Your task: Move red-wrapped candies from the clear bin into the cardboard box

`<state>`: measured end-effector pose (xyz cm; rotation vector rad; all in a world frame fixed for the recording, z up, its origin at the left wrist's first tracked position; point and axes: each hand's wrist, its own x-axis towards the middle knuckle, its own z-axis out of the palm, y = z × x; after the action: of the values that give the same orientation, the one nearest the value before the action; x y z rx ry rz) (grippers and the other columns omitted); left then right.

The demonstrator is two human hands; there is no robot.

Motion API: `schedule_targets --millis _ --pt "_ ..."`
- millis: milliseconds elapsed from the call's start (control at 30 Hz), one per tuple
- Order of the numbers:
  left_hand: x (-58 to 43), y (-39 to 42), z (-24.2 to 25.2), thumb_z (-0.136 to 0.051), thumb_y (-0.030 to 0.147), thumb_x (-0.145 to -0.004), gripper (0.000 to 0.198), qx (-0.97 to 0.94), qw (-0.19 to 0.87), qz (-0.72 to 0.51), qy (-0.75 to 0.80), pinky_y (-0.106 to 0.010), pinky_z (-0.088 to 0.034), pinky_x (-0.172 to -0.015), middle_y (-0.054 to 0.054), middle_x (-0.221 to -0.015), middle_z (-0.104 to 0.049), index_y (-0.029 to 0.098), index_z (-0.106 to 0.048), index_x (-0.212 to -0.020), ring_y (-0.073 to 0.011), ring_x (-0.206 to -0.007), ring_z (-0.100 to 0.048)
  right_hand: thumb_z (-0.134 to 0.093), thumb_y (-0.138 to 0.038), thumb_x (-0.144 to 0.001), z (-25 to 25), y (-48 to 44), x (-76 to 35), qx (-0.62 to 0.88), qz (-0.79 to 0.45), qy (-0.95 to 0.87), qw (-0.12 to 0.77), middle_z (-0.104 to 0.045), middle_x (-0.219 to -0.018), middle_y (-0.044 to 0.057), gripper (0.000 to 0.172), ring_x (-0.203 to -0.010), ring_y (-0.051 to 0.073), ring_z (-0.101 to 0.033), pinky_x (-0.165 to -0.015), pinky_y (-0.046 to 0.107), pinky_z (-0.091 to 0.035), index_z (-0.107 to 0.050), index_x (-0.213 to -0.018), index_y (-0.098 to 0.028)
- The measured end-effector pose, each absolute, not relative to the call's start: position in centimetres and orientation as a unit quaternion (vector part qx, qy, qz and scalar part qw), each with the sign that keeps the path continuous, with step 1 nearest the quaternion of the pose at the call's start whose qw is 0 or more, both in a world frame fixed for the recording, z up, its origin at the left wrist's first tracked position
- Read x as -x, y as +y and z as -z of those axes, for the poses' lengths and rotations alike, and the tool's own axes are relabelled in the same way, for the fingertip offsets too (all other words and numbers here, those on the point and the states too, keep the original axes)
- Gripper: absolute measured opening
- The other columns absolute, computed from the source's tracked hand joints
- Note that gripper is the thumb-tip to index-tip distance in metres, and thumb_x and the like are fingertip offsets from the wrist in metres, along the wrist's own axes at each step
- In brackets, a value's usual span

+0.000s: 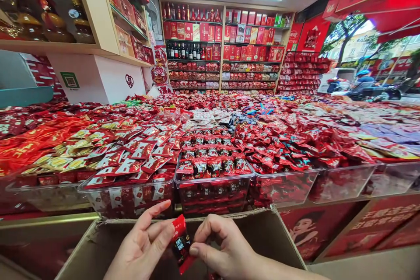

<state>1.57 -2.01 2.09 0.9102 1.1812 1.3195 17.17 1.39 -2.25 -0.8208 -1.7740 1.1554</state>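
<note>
Between my hands is a small red and black wrapped candy (180, 244), upright over an open cardboard box (262, 227). My left hand (144, 243) pinches its upper left side between thumb and fingers, with the index finger stretched out. On the other side my right hand (218, 245) has its thumb and curled fingers at the wrapper's right edge; whether they grip it or only touch it is unclear. Just beyond the box stands a clear plastic bin (215, 179) with the same kind of candy in neat rows. The box's inside is mostly dark and hidden by my hands.
Clear bins of red and white packets (131, 157) and red twisted sweets (278, 148) flank the middle one. Shelves (223, 52) of bottles and gift boxes line the back. A wooden cabinet (101, 39) overhangs the left. A person (363, 79) with a scooter is outside, right.
</note>
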Motion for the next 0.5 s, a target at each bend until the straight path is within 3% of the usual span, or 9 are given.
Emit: schedule_targets --millis 133,267,400,500 --pt "-1.5 -1.9 -1.6 -0.074 0.031 -0.055 0.057 -0.424 0.505 -0.55 0.513 -0.021 -0.051 -0.064 -0.001 -0.072 -0.072 0.021 -0.046 -0.104 -0.0178 -0.072 -0.065 -0.061 -0.035 -0.064 2.0 1.2 -17.0 0.333 -0.452 -0.719 0.409 -0.056 -0.058 0.001 0.021 -0.054 0.009 -0.046 -0.052 0.021 -0.037 -0.054 -0.061 -0.015" --pt "-0.3 -1.7 -1.5 -0.065 0.037 -0.065 0.045 -0.473 0.444 -0.547 0.529 -0.023 -0.051 -0.067 -0.002 -0.081 -0.071 0.023 -0.048 -0.104 -0.0196 -0.077 -0.065 -0.061 -0.03 -0.063 1.7 1.3 -17.0 0.329 -0.45 -0.73 0.395 -0.054 -0.057 0.0 0.017 -0.052 0.009 -0.044 -0.05 0.021 -0.035 -0.053 -0.06 -0.015" --pt "2.6 -0.8 -1.7 -0.06 0.036 -0.069 0.025 -0.613 0.202 -0.461 0.608 -0.025 -0.046 -0.08 -0.002 -0.095 -0.067 0.025 -0.06 -0.092 -0.0218 -0.09 -0.06 -0.06 -0.029 -0.064 1.0 1.4 -17.2 0.314 -0.457 -0.732 0.395 -0.052 -0.055 0.0 0.018 -0.049 0.008 -0.041 -0.044 0.02 -0.031 -0.05 -0.058 -0.016" --pt "4.4 0.1 -1.5 -0.057 0.032 -0.071 0.015 -0.691 0.079 -0.386 0.606 -0.024 -0.046 -0.075 -0.001 -0.087 -0.068 0.026 -0.064 -0.082 -0.021 -0.084 -0.062 -0.059 -0.031 -0.066 -0.3 1.1 -17.3 0.287 -0.457 -0.734 0.412 -0.052 -0.057 0.001 0.019 -0.05 0.008 -0.043 -0.046 0.021 -0.033 -0.049 -0.06 -0.016"
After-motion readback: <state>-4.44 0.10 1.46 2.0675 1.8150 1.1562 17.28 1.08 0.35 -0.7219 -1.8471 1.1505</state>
